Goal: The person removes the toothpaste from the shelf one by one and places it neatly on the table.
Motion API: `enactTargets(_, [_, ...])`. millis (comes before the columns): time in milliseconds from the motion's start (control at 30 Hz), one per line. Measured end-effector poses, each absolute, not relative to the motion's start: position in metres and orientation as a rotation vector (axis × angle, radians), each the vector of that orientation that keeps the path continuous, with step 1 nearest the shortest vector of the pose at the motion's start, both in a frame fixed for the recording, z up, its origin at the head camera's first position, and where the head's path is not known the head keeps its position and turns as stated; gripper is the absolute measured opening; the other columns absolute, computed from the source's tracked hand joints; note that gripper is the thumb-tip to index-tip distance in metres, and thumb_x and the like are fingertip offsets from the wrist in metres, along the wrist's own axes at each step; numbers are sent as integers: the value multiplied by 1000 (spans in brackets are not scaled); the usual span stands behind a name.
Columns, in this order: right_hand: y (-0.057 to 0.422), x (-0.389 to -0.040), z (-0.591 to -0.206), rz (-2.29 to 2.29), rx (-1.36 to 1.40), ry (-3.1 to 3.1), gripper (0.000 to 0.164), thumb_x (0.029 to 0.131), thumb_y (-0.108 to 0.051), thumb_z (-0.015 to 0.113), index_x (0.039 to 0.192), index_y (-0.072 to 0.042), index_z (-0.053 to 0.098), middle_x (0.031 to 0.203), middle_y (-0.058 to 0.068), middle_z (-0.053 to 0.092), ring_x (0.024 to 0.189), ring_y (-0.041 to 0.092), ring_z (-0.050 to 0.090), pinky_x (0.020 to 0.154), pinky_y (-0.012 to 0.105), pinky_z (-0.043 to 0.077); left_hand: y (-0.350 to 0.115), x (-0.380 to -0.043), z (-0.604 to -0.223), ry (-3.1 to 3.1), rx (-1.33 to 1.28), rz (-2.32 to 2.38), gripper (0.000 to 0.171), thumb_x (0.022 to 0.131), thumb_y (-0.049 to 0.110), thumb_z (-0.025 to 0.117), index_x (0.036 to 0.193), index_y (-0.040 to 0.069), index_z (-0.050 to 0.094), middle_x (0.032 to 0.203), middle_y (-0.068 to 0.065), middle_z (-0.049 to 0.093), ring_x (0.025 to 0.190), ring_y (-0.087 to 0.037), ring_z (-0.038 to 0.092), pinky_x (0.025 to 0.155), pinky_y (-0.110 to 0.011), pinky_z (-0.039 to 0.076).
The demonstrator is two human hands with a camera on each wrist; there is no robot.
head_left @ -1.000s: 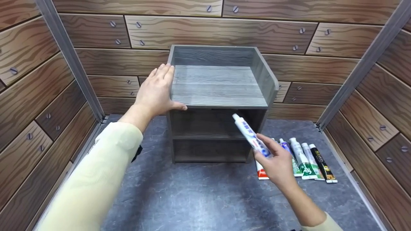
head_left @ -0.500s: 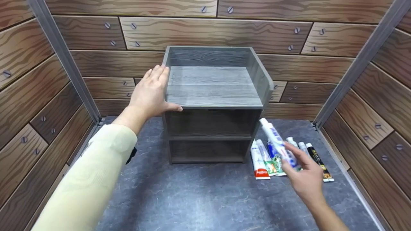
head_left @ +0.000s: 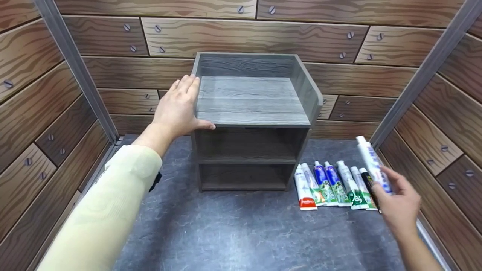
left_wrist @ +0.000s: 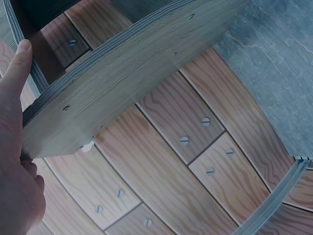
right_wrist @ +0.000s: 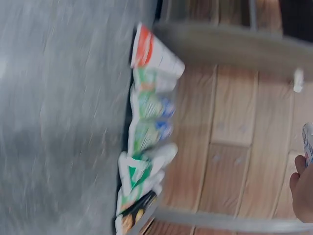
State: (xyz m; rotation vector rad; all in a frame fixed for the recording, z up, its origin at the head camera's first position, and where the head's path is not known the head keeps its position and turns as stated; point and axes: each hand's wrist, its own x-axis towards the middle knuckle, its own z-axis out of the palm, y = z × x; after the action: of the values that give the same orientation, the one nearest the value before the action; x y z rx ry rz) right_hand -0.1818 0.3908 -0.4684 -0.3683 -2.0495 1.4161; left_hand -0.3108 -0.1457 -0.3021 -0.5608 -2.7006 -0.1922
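Note:
My left hand (head_left: 177,107) rests on the left side of a grey wood-grain cabinet (head_left: 252,99), fingers straight and thumb on the front edge of its top board. In the left wrist view the thumb (left_wrist: 18,66) touches the edge of a board. A white toothpaste tube (head_left: 371,160) with blue print is pinched in my right hand (head_left: 401,199), cap end up and tilted left. It hangs above the right end of a row of several toothpaste tubes (head_left: 333,186) on the floor, hiding part of a black tube (head_left: 365,177). The right wrist view is blurred.
Beneath the cabinet's top are two open compartments, an upper one (head_left: 250,145) and a lower one (head_left: 244,177). Wood-patterned walls (head_left: 339,45) enclose the grey marbled floor (head_left: 226,226). Metal strips (head_left: 414,75) run along the corners.
My right hand has moved right with the toothpaste tube, from in front of the cabinet to past the row's right end. My left hand stays on the cabinet. The camera view has shifted slightly.

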Motion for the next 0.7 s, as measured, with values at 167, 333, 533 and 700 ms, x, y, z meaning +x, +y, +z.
enactTargets(167, [433, -205, -484, 1346, -450, -2065, 48, 88, 3, 74, 133, -12, 75, 99, -27, 68, 82, -2, 64, 62, 9, 53, -146, -311, -302, -2703, -559, -185, 138, 68, 68, 92, 164, -7, 26, 171, -25, 26, 160, -38, 22, 133, -43, 13])
enactTargets(333, [470, -222, -504, 1334, -440, -2081, 46, 88, 5, 72, 134, -4, 72, 98, -32, 66, 88, -8, 62, 73, 4, 50, -144, -311, -304, -2702, -563, -191, 138, 68, 68, 91, 164, -7, 26, 171, -25, 26, 160, -38, 21, 133, -43, 13])
enactTargets(533, [492, -234, -529, 1328, -492, -2145, 49, 89, 6, 71, 138, -3, 69, 112, -25, 70, 95, -12, 59, 79, 3, 49, -145, -310, -303, -2691, -564, -189, 138, 68, 68, 91, 164, -7, 27, 171, -25, 27, 160, -38, 22, 133, -44, 13])
enactTargets(700, [508, -240, -544, 1324, -556, -2223, 54, 92, 3, 72, 144, -6, 64, 137, -8, 68, 104, -16, 57, 89, 3, 47, -146, -311, -303, -2701, -554, -195, 138, 68, 69, 91, 164, -7, 26, 171, -25, 27, 161, -37, 20, 133, -43, 11])
